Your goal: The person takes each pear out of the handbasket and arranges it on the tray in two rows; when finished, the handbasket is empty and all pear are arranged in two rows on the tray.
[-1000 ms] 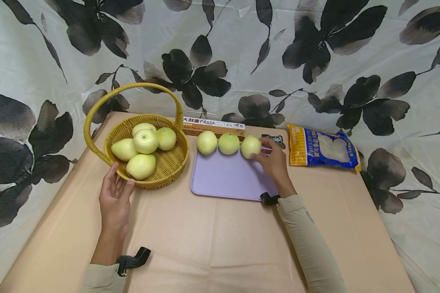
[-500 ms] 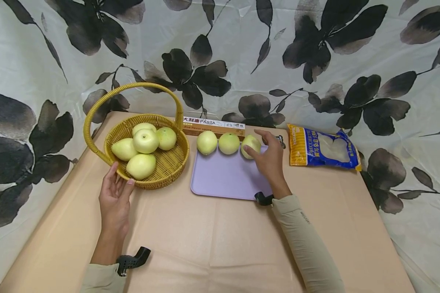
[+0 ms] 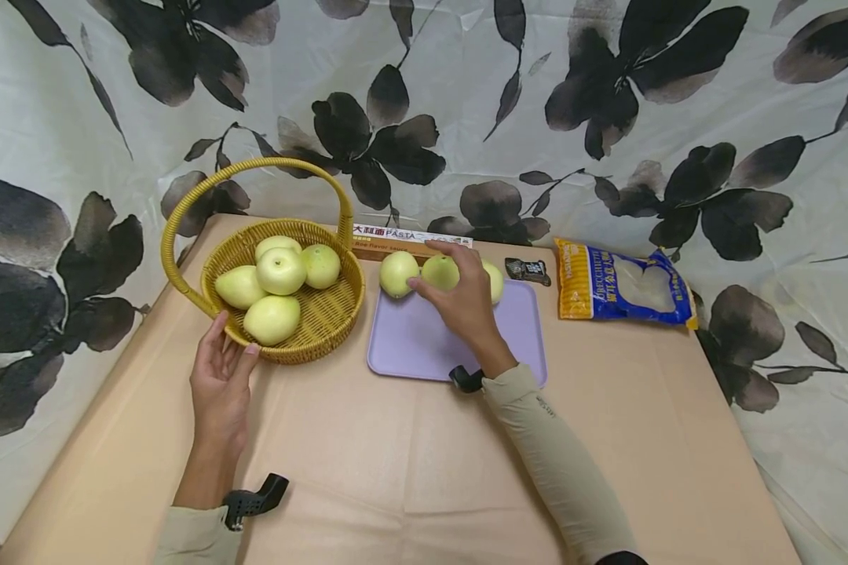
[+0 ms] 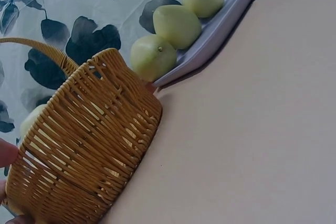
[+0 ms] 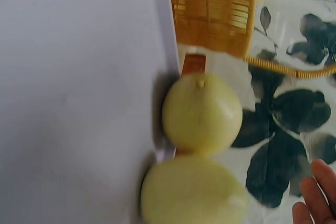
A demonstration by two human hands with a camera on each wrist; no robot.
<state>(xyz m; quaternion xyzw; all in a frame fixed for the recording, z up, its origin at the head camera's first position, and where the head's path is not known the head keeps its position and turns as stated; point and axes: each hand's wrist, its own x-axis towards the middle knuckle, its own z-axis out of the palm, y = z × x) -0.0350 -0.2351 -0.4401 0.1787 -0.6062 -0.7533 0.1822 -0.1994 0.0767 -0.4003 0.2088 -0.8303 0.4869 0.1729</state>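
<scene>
In the head view my left hand [image 3: 221, 388] touches the near left side of a yellow wicker basket [image 3: 318, 333], thumb and fingers spread along its outside. The basket, with a tall arched handle, holds several pale yellow-green fruits [image 3: 281, 271] like small melons. My right hand [image 3: 462, 302] hovers over a lilac tray [image 3: 410, 349], thumb and fingers spread apart. Three similar fruits stand in a row along its far edge: a left one [image 3: 398, 275], a middle one [image 3: 441, 271] and a right one [image 3: 495, 282], partly hidden by the hand. In the right wrist view, fingers [image 5: 315, 198] appear apart from the fruits.
Behind the tray lies a long pasta box [image 3: 381, 243]. A small black packet [image 3: 528, 271] sits beyond the tray's right corner, and a blue and yellow bag [image 3: 622, 284] lies farther right. Floral cloth [image 3: 495, 102] hangs behind the beige tabletop [image 3: 367, 447].
My right hand has let go of the right fruit and moved left toward the middle one. The black packet shows fully now. My left hand stays at the basket.
</scene>
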